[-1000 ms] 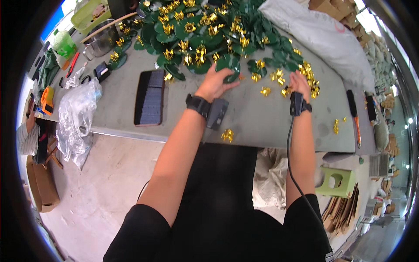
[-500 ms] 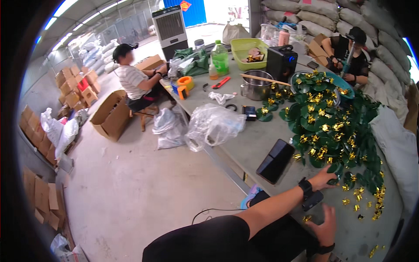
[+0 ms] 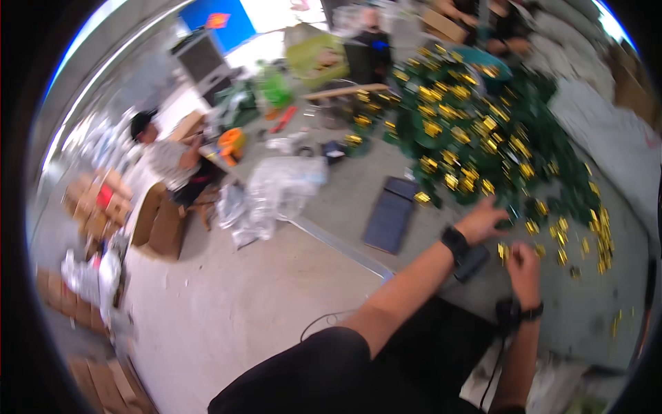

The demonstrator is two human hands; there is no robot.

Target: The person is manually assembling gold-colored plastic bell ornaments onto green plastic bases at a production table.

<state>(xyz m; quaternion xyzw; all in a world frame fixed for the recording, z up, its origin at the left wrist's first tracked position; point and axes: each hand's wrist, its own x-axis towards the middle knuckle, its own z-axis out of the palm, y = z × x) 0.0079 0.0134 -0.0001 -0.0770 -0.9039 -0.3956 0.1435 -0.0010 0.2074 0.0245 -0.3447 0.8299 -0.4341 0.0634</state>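
Note:
My left hand [image 3: 481, 222] reaches to the near edge of a large heap of dark green leaves with shiny gold pieces [image 3: 458, 127]. Its fingers close on a green leaf [image 3: 507, 218], though motion blur softens the contact. Just to the right and nearer, my right hand [image 3: 525, 274] is curled, with a small gold foil piece [image 3: 503, 251] at its fingertips. Loose gold pieces [image 3: 603, 238] lie scattered on the grey table [image 3: 579, 310] to the right of both hands. Each wrist wears a black band with a small device.
A dark phone [image 3: 389, 215] lies left of my hands, with a clear plastic bag [image 3: 286, 181] beyond it. A metal pot [image 3: 332, 110], a green basin [image 3: 316, 58] and a green bottle [image 3: 272, 86] stand farther back. One person [image 3: 171, 157] sits left; another [image 3: 507, 31] is across the table.
The view has swung, shifting the scene and blurring it. My right hand has come up beside the left, its spread fingers now closed on the gold piece. The left hand stays at the leaves.

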